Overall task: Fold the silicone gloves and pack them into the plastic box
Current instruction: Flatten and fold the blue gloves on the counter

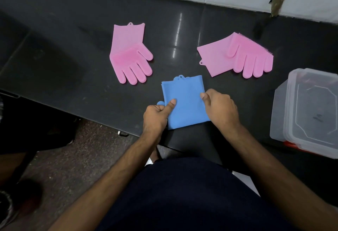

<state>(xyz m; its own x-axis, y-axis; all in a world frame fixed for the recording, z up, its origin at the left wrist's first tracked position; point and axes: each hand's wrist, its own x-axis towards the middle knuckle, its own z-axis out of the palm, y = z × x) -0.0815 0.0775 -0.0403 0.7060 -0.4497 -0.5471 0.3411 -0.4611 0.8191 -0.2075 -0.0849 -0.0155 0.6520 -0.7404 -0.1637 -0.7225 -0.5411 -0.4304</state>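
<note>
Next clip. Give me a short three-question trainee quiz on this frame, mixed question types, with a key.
1. True or false: the plastic box already holds a glove.
2. How many pink gloves lie on the counter?
3. Which glove are both hands on? A) left pink glove B) blue glove C) right pink glove

Key: 1 false; 2 two; 3 B, the left hand and right hand grip its side edges.
</note>
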